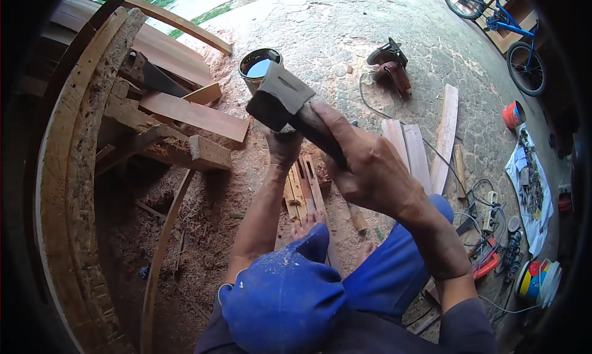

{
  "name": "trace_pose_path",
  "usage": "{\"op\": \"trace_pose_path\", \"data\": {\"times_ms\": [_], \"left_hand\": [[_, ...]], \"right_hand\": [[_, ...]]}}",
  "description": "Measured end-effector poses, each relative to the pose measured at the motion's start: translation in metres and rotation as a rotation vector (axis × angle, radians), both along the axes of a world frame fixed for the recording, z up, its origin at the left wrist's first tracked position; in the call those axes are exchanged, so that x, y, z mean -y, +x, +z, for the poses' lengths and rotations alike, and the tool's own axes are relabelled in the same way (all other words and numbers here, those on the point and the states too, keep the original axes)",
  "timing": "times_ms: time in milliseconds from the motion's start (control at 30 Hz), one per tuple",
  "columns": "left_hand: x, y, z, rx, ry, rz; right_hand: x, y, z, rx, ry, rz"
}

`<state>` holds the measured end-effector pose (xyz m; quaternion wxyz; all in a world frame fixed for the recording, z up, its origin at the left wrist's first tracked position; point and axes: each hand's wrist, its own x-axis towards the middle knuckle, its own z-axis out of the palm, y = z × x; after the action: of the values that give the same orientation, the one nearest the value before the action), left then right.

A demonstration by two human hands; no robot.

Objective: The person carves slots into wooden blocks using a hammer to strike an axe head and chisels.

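My right hand grips the dark handle of a heavy axe-like hammer, raised at the middle of the view with its steel head toward the upper left. My left hand is closed just below and behind that head, around something mostly hidden by it. Beneath, slotted wooden pieces lie on the shaving-strewn ground, with my bare toes at their near end. My raised knee in blue trousers is in the foreground.
Stacked timbers and a handsaw stand left. Ahead are a tin and a corded power tool. Right lie planks, a power strip, cables, a red-handled tool and a cloth. A blue bicycle stands upper right.
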<state>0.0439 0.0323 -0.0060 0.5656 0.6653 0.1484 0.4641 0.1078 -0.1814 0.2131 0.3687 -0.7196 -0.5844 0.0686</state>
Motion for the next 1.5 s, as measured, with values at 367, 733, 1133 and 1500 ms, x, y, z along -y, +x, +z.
{"op": "trace_pose_path", "data": {"times_ms": [367, 733, 1133, 1500], "left_hand": [[0.054, -0.008, -0.007, 0.198, -0.434, -0.114], [-0.016, 0.012, 0.006, 0.017, -0.025, 0.142], [0.070, -0.037, 0.004, -0.100, 0.312, 0.129], [-0.001, 0.012, 0.001, -0.143, -0.090, 0.049]], "right_hand": [[-0.006, 0.005, -0.069, 0.201, -0.533, -0.026], [-0.032, 0.019, 0.065, 0.066, 0.423, -0.094], [0.012, 0.001, -0.064, 0.045, -0.408, 0.062], [-0.062, 0.035, 0.070, 0.193, 0.842, -0.062]]}}
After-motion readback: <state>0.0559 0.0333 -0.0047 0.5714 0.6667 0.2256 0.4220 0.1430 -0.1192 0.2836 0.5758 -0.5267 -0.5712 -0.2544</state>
